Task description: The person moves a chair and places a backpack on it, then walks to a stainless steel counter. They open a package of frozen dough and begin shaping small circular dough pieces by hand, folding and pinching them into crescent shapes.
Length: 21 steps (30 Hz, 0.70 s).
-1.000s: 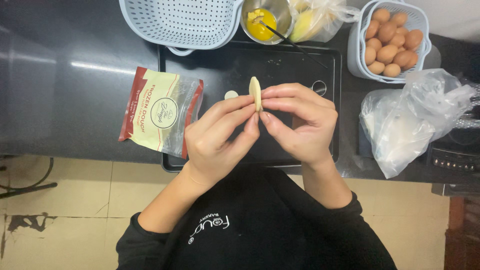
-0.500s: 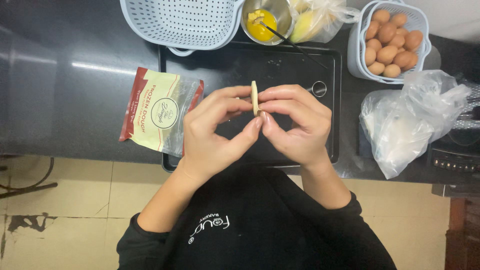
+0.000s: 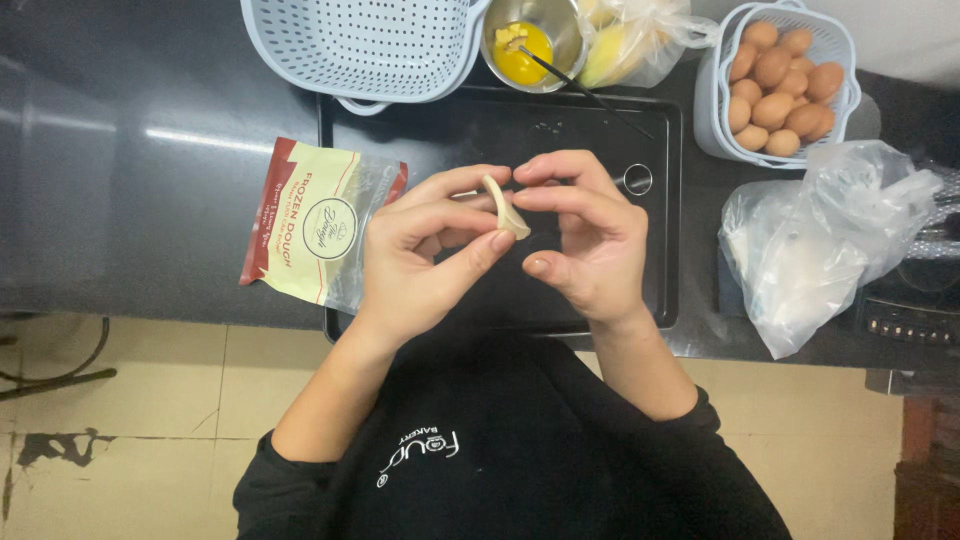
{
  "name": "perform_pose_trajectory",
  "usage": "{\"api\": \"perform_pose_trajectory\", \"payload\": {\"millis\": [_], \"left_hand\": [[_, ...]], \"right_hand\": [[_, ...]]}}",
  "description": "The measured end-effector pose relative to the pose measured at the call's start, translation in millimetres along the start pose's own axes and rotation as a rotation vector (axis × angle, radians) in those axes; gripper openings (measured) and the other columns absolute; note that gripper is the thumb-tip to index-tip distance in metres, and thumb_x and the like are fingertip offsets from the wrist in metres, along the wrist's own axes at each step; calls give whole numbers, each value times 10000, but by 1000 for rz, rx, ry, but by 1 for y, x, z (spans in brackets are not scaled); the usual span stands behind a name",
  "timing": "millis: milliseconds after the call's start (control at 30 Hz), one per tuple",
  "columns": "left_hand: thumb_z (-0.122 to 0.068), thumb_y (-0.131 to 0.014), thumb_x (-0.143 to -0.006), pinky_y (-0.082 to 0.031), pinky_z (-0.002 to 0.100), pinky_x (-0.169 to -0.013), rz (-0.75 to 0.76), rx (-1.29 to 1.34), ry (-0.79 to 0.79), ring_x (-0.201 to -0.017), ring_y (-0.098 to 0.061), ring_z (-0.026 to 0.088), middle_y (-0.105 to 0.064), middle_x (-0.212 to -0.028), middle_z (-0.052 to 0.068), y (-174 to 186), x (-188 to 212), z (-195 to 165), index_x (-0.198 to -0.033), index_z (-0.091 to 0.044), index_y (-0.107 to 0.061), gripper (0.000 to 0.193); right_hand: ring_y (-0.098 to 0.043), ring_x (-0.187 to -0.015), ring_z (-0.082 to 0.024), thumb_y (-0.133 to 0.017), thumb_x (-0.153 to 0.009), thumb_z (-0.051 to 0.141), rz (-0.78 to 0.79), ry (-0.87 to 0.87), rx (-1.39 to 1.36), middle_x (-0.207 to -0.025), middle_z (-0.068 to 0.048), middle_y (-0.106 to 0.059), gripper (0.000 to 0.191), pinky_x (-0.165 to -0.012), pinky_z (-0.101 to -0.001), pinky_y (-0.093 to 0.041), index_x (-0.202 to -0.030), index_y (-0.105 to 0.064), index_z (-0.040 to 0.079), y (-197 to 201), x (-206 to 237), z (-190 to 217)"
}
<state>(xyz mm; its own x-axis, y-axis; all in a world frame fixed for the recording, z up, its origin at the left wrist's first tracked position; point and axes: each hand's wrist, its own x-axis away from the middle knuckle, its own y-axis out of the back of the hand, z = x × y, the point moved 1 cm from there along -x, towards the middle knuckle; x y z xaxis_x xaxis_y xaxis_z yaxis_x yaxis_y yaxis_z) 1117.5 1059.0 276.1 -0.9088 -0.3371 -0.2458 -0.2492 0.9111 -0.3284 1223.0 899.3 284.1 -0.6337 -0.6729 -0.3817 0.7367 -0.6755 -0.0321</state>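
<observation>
Head cam looked straight down at a dark surface [image 3: 120, 200]. Far left lay a red and cream dough packet [image 3: 310, 225], partly on a black tray [image 3: 600, 130]. Left hand [image 3: 425, 255] and right hand [image 3: 590, 240] were both pinched shut on a small pale folded dough piece [image 3: 505, 207], held up over the tray. Up top sat a perforated basket [image 3: 360, 45] and a bowl of yolk [image 3: 525, 40], then eggs in a basket [image 3: 780, 85] and a clear plastic bag [image 3: 820, 250] on the right.

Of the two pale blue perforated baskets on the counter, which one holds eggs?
The small basket at the far right; it is filled with brown eggs. The larger basket further left shows none.
</observation>
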Motion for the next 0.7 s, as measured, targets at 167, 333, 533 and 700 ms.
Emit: {"api": "perform_pose_trajectory", "payload": {"millis": [167,333,533,700], "left_hand": [[48,-759,-935,-583,333,-1029,-34,-145,-127,-1166,-683,228,-644,-1309,145,-7,-1,1,-1103,14,-751,172],[15,-779,-915,-586,299,-969,-48,-296,-148,-1104,-712,195,-677,-1233,111,-7,1,-3,-1073,-24,-767,163],[-3,-788,-903,-607,262,-885,-83,-444,-219,-1061,-720,168,-683,-1209,100,-12,3,-6,-1028,-6,-741,133],[13,-763,-913,-632,276,-941,-82,-306,-168,-1093,-714,166,-657,-1240,109,-13,2,-2,-1017,15,-709,117]], "right_hand": [[-598,-1207,-219,-846,-943,247,-125,84,-15,-1320,-135,-597,373,-1050,-321,-513,-1216,-718,28,-13,7,-23],[-658,-1085,-225,-778,-965,226,-160,220,202,-1212,-130,-676,270,-899,-303,-569,-1132,-739,17,-13,9,-24],[-704,-1039,-224,-728,-1005,150,-183,258,307,-1129,-113,-712,174,-951,-361,-593,-1059,-730,-16,-14,5,-18],[-646,-1085,-228,-720,-1030,141,-189,39,-48,-1105,-135,-673,172,-990,-339,-539,-1041,-731,-31,-16,3,-18]]}}
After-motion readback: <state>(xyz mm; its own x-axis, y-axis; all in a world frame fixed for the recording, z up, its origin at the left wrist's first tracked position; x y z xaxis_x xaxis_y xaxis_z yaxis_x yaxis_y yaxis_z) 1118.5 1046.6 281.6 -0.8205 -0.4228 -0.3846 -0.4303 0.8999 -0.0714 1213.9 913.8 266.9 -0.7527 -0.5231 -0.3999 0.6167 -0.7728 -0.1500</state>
